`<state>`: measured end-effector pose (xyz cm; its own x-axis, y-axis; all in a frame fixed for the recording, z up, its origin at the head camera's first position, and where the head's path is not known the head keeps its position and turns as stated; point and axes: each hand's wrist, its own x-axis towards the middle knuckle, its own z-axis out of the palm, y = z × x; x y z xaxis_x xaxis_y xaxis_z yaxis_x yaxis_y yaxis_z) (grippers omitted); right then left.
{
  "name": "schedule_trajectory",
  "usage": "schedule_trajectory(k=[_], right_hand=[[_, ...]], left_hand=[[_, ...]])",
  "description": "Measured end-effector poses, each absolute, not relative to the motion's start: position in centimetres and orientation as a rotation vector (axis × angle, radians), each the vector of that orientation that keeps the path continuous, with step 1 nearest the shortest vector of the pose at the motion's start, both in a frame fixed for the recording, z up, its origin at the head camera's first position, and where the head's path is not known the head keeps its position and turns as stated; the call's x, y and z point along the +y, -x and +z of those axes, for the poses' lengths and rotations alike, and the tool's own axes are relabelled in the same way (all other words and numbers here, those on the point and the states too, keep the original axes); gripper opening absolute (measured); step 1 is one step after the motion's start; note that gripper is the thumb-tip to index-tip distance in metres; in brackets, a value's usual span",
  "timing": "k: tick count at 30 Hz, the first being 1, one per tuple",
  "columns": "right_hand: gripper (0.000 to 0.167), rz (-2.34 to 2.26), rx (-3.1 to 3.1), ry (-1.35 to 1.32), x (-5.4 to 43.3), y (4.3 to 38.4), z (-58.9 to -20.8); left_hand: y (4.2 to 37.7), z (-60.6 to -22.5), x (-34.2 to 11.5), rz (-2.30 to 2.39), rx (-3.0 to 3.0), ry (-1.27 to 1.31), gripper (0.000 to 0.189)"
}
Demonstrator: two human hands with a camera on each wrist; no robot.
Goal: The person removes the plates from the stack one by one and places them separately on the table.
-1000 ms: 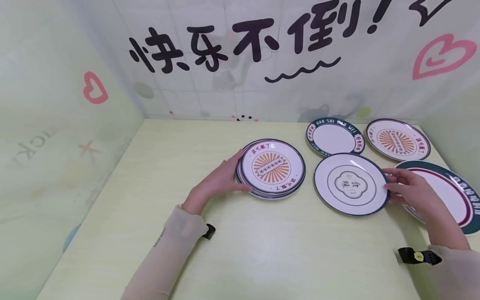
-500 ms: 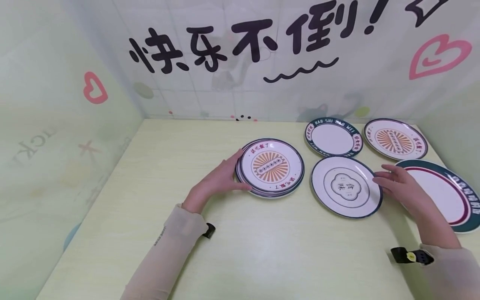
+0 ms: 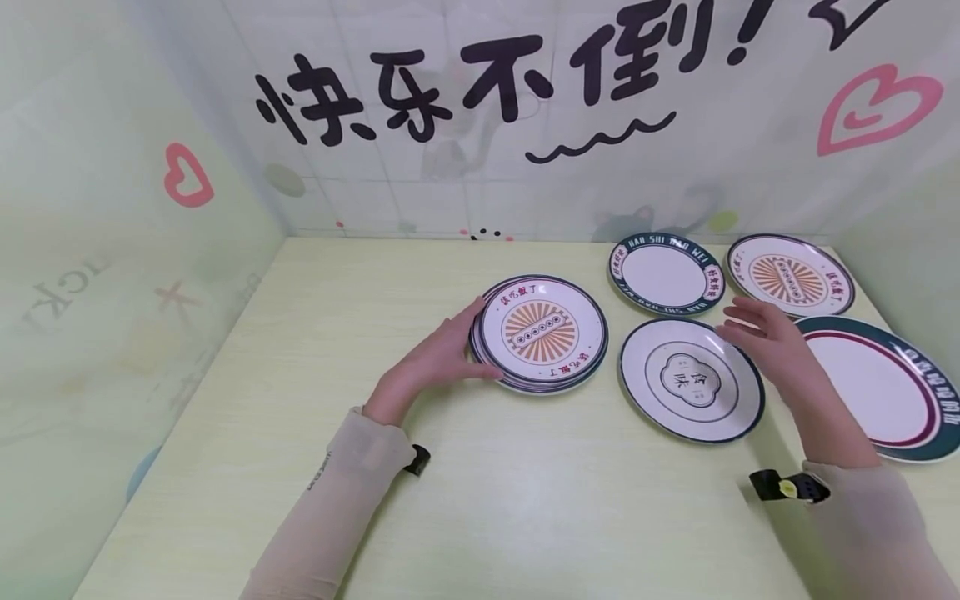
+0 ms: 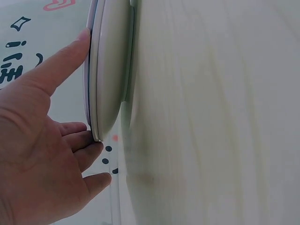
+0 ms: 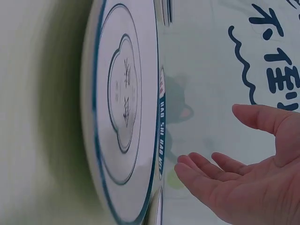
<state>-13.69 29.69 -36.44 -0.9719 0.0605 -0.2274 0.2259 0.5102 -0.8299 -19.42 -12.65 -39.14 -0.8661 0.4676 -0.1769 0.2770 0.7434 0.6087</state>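
Note:
In the head view, a stack of round plates (image 3: 542,331) sits mid-table, with an orange sunburst design on the top plate. My left hand (image 3: 438,354) spreads thumb and fingers against the stack's left rim. The left wrist view shows the thumb and fingertips touching the plates' edges (image 4: 105,70). To the right lies a white plate with a blue-green rim and a flower-shaped emblem (image 3: 690,380). My right hand (image 3: 772,342) hovers above that plate's right edge, its fingers loosely bent around nothing. In the right wrist view the hand (image 5: 248,176) is apart from the emblem plate.
Behind the emblem plate lies a green-rimmed plate with lettering (image 3: 666,273). Another sunburst plate (image 3: 791,275) is at the back right corner. A large green-rimmed plate (image 3: 870,392) lies under the right forearm's side. Printed walls (image 3: 420,200) bound the table (image 3: 360,283).
My right hand has come off the emblem plate's right edge and moved left and away from me. The emblem plate has shifted slightly left and nearer. My left hand stays at the stack.

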Motion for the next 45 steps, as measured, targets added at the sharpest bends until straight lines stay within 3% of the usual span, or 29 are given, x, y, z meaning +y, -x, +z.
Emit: schedule_trajectory(k=[26, 39, 45], right_hand=[[0.072, -1.677, 2.383, 0.015, 19.5, 16.5, -37.1], [0.100, -1.383, 2.436, 0.076, 17.2, 17.6, -39.3], [0.109, -1.376, 2.400, 0.126, 17.3, 17.5, -40.2]], left_hand=[[19.9, -39.4, -12.2, 0.856, 2.630, -0.569, 0.120], [19.6, -38.9, -12.3, 0.842, 2.617, -0.550, 0.120], [19.5, -39.2, -12.7, 0.882, 2.626, -0.498, 0.104]])
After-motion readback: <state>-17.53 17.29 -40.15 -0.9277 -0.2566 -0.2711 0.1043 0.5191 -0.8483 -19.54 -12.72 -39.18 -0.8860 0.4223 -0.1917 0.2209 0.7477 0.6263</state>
